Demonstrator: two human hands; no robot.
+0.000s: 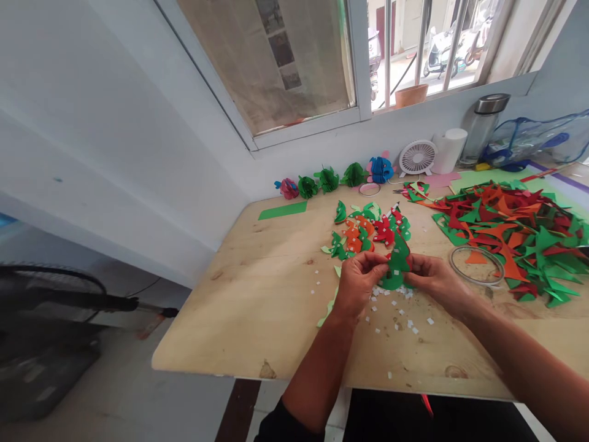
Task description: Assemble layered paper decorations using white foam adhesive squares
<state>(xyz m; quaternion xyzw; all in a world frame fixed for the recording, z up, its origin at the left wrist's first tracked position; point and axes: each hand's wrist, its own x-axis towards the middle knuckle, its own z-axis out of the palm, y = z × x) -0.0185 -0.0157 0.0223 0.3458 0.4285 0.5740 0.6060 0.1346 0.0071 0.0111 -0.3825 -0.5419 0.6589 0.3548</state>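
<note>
Between my two hands is a green paper cutout (399, 258) with curved edges and small white squares on it. My left hand (361, 279) pinches its left side between thumb and fingers. The fingers of my right hand (430, 276) are closed on its right edge, where a bit of red shows. Just beyond lie orange paper cutouts (353, 233), red cutouts (384, 230) and more green ones (339, 247), many dotted with white squares. Loose white paper squares (407, 294) are scattered on the wooden table (248, 294) beneath and in front of my hands.
A large heap of red, orange and green paper scraps (510, 227) covers the right side, with a tape roll (477, 266) beside it. Along the wall stand folded green paper shapes (329, 179), a blue paper fish (381, 169), a small fan (418, 158) and a glass bottle (483, 132).
</note>
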